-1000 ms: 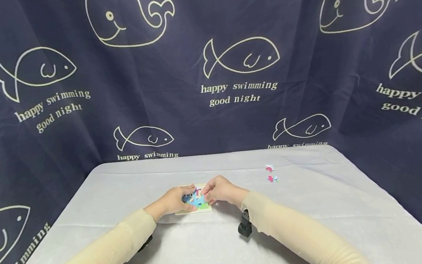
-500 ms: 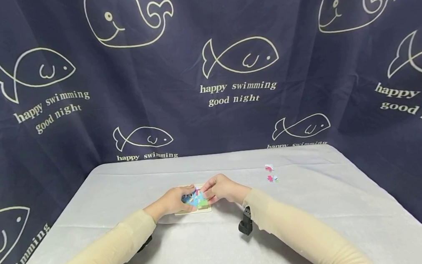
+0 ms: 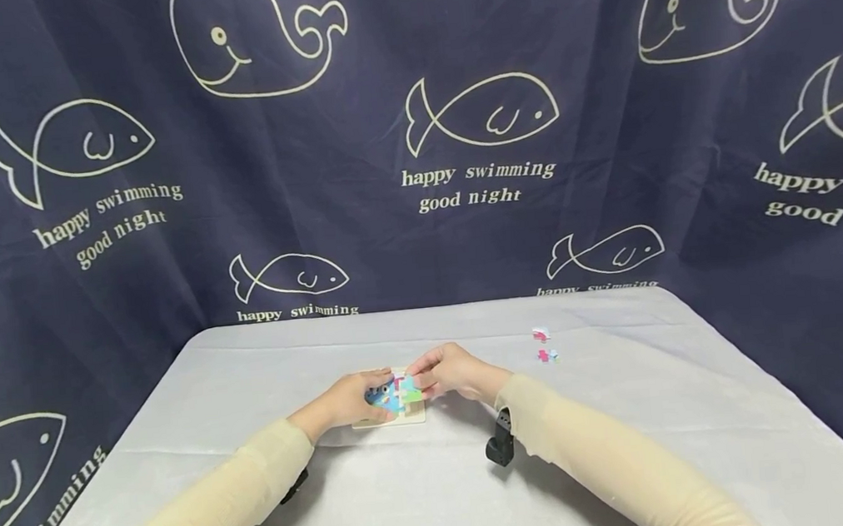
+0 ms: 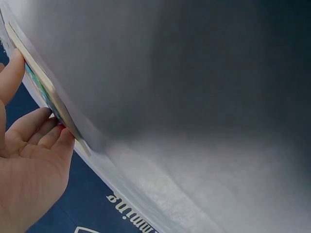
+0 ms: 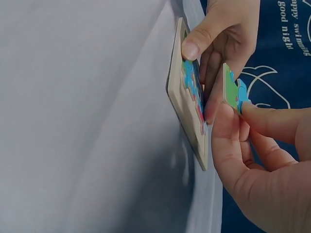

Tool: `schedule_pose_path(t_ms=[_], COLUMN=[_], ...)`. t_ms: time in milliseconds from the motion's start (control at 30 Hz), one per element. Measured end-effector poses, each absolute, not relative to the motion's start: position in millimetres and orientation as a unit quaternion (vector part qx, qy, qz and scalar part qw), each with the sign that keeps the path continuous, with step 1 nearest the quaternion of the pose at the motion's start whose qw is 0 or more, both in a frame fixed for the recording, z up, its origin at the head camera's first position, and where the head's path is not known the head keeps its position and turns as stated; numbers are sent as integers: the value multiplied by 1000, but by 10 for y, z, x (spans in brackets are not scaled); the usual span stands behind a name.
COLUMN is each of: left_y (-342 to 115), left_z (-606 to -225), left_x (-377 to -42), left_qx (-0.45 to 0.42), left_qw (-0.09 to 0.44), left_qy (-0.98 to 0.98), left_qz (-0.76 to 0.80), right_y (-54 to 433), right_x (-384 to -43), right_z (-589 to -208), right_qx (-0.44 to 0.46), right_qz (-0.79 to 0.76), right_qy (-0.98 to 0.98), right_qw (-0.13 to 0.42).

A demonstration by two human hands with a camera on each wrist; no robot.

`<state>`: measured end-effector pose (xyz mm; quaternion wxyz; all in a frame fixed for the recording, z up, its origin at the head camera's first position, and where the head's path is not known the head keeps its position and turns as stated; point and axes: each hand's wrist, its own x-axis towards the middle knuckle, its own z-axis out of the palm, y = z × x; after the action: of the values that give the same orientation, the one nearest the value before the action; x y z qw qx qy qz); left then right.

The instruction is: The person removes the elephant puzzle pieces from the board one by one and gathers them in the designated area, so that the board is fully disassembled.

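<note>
A wooden jigsaw puzzle board point(image 3: 414, 420) with a pale frame lies on the table, its picture part filled with blue pieces. My left hand point(image 3: 345, 397) grips it from the left, the thumb at the near side and the other fingers toward the far side. In the right wrist view, the left thumb point(image 5: 192, 47) presses on the board's face. My right hand point(image 3: 452, 373) pinches a green and blue puzzle piece point(image 5: 230, 87) between thumb and fingers. That piece is raised off the board, over its right part, where bare wood shows in the right wrist view.
Loose pink and white puzzle pieces point(image 3: 541, 334) lie farther back on the right, with another pink piece point(image 3: 545, 356) just nearer. A pale cloth covers the table point(image 3: 382, 500). Behind its far edge hangs a dark blue curtain point(image 3: 419, 238) with fish drawings.
My right hand has lifted the green and blue piece off the board's right part and drawn it slightly right. The left hand keeps its place on the board.
</note>
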<state>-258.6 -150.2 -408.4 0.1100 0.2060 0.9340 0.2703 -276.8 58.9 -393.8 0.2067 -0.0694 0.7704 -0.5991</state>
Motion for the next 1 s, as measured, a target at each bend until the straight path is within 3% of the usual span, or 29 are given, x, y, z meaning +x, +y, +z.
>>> schedule_pose_path(t_ms=[1000], left_y=[-1448], left_z=[-4096], left_x=[-2571], left_qx=[181], left_qw=[100], left_qy=[948], left_qz=[242], right_y=[922], right_x=[-2845], right_z=[-3974], right_qx=[-50], right_qz=[-619], right_qy=[763], right_qw=[178])
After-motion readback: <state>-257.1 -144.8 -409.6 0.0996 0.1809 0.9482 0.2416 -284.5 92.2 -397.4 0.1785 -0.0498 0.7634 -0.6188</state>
